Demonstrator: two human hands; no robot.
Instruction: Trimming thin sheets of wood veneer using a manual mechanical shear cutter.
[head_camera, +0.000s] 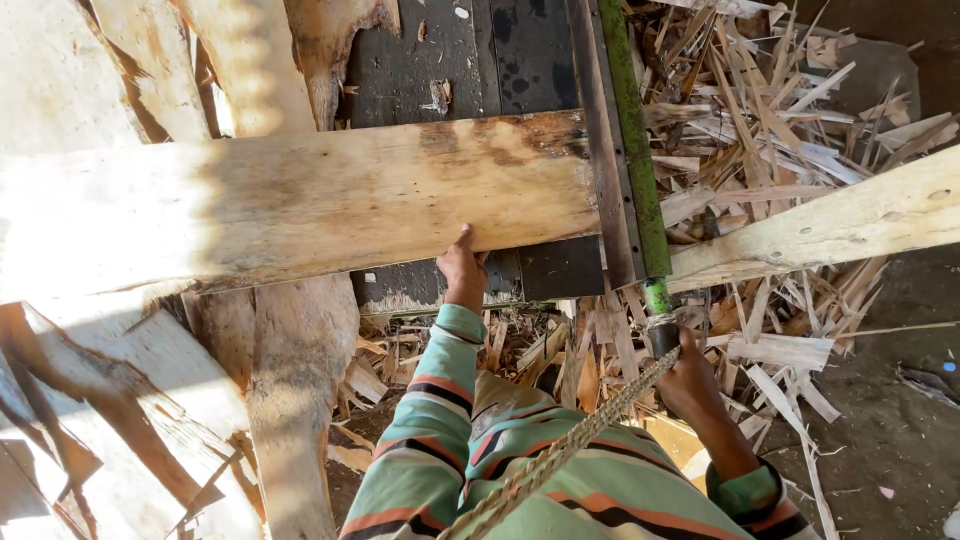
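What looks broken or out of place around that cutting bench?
The wide veneer sheet under the left hand has a dark stained, ragged end by the green lever blade. The right hand holds the blade's handle, and splintered offcuts lie heaped past it.

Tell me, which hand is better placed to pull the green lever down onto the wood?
Probably the right hand. It already grips the bottom end of the green lever, beside the rope. The left hand is busy, pressing on the edge of the wooden plank lying across the dark table.
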